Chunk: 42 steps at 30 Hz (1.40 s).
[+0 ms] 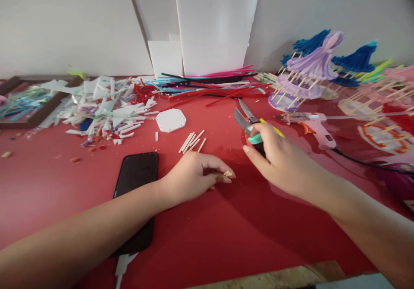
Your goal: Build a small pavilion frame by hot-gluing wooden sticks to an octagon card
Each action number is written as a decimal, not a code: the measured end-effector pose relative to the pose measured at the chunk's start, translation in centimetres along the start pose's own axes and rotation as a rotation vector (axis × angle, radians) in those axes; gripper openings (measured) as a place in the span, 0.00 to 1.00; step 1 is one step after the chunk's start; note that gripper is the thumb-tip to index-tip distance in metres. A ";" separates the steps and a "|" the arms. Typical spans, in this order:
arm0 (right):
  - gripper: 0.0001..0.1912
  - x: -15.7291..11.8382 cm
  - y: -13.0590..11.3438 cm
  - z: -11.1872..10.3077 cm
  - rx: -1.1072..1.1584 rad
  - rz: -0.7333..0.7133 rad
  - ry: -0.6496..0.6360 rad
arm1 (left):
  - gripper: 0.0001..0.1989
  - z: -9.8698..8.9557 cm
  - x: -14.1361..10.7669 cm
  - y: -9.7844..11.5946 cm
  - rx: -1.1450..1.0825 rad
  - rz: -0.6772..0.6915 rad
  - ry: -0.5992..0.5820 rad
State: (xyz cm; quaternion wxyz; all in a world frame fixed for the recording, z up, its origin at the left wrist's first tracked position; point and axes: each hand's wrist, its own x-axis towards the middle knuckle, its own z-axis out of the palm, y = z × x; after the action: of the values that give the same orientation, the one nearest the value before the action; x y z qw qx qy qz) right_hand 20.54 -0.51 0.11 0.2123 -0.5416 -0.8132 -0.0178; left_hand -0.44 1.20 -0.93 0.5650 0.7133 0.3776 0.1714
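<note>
My left hand [200,172] is closed in a pinch on short pale wooden sticks [228,174], whose ends poke out at the fingertips. How many it holds is hidden by the fingers. My right hand [271,153] wraps round the handles of pruning shears [246,115], with the grey blades pointing away and up to the left. Yellow handles [273,127] show just behind that hand. Several loose wooden sticks [191,142] lie beyond my left hand. Farther back is a white octagonal plate [171,120] with small holes along its edge.
A black phone [137,172] with a cable lies under my left forearm. White scraps [106,108] heap at the back left, beside coloured pipe cleaners [207,84]. A pink glue gun [318,129] and purple carousel-like model [304,80] stand at right on the red table [207,246].
</note>
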 end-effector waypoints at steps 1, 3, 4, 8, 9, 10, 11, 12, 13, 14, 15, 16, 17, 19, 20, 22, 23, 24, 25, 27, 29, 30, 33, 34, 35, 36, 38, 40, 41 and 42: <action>0.11 -0.2 -0.1 0.4 -0.021 -0.032 -0.011 | 0.08 0.0 0.0 0.0 -0.002 -0.001 0.003; 0.11 -0.5 -0.4 1.0 -0.047 -0.082 -0.060 | 0.07 0.0 0.0 0.0 -0.010 -0.002 0.009; 0.10 -0.6 -0.5 1.3 -0.061 -0.090 -0.085 | 0.07 0.0 0.0 0.1 -0.018 -0.007 0.012; 0.09 -1.0 -0.6 2.1 -0.098 -0.080 -0.142 | 0.06 0.1 0.0 0.2 -0.053 -0.042 0.030; 0.09 -1.0 -0.6 2.2 -0.109 -0.081 -0.143 | 0.05 0.2 0.0 0.3 -0.058 -0.051 0.034; 0.10 -0.9 -0.6 2.2 -0.113 -0.085 -0.137 | 0.05 0.2 0.0 0.3 -0.060 -0.057 0.038; 0.10 -0.9 -0.5 2.2 -0.104 -0.092 -0.120 | 0.05 0.2 0.0 0.3 -0.057 -0.059 0.043; 0.11 -0.8 -0.5 2.1 -0.077 -0.100 -0.087 | 0.05 0.2 0.0 0.3 -0.049 -0.054 0.051; 0.11 -0.7 -0.6 1.9 -0.025 -0.113 -0.041 | 0.04 0.2 0.0 0.3 -0.037 -0.037 0.064; 0.10 -0.6 -0.7 1.6 0.051 -0.132 0.014 | 0.04 0.1 0.1 0.3 -0.023 -0.014 0.078; 0.09 -0.5 -0.9 1.2 0.141 -0.160 0.068 | 0.03 0.1 0.1 0.3 -0.008 0.012 0.094; 0.08 -0.4 -1.1 0.8 0.228 -0.196 0.115 | 0.03 0.1 0.1 0.4 0.006 0.038 0.114; 0.06 -0.3 -1.4 0.5 0.300 -0.239 0.148 | 0.03 0.1 0.2 0.4 0.018 0.065 0.137; 0.03 -0.2 -1.9 0.1 0.378 -0.311 0.178 | 0.03 0.0 0.2 0.4 0.047 0.109 0.184; 0.03 -0.2 -2.1 0.0 0.390 -0.330 0.181 | 0.04 0.1 0.1 0.4 0.065 0.127 0.205; 0.03 -0.2 -2.4 0.1 0.415 -0.334 0.176 | 0.04 0.1 0.1 0.4 0.103 0.149 0.224; 0.03 -0.3 -2.5 0.3 0.438 -0.327 0.168 | 0.04 0.1 0.0 0.4 0.116 0.151 0.219; 0.03 -0.3 -2.5 0.5 0.465 -0.320 0.155 | 0.04 0.1 0.0 0.4 0.122 0.150 0.211; 0.03 -0.4 -2.5 0.6 0.491 -0.312 0.141 | 0.05 0.1 0.0 0.4 0.122 0.147 0.199; 0.03 -0.5 -2.4 0.9 0.537 -0.292 0.110 | 0.05 0.0 -0.1 0.4 0.113 0.138 0.179; 0.03 -0.6 -2.4 1.0 0.576 -0.274 0.092 | 0.05 -0.1 -0.1 0.4 0.102 0.125 0.166; 0.03 -0.6 -2.3 1.0 0.591 -0.267 0.084 | 0.05 -0.1 -0.1 0.5 0.100 0.120 0.162; 0.03 -0.7 -2.3 1.0 0.637 -0.251 0.048 | 0.05 0.0 0.0 0.4 0.132 0.131 0.164; 0.04 -0.7 -2.3 1.0 0.655 -0.237 0.028 | 0.05 0.0 0.0 0.4 0.154 0.141 0.168; 0.04 -0.8 -2.2 1.0 0.675 -0.216 0.007 | 0.05 0.1 0.1 0.3 0.175 0.156 0.174; 0.04 -0.8 -2.2 1.0 0.698 -0.185 -0.012 | 0.05 0.2 0.1 0.3 0.195 0.174 0.185; 0.03 -0.6 -1.7 0.9 0.761 -0.085 -0.005 | 0.05 0.2 0.1 0.3 0.233 0.236 0.237; 0.02 -0.3 -0.9 0.8 0.827 0.055 0.082 | 0.08 0.2 -0.1 0.7 0.344 0.328 0.340; 0.01 0.0 -0.4 0.7 0.834 0.128 0.150 | 0.09 0.0 -0.2 1.0 0.448 0.365 0.396; 0.02 0.4 0.2 0.7 0.813 0.197 0.218 | 0.09 -0.1 -0.4 1.4 0.587 0.387 0.444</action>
State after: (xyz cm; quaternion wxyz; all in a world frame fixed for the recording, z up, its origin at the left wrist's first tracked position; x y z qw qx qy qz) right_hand 20.33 0.07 -0.46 0.4937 -0.4841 -0.6711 0.2675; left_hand -0.27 0.92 0.47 0.2000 0.8475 0.3822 0.3093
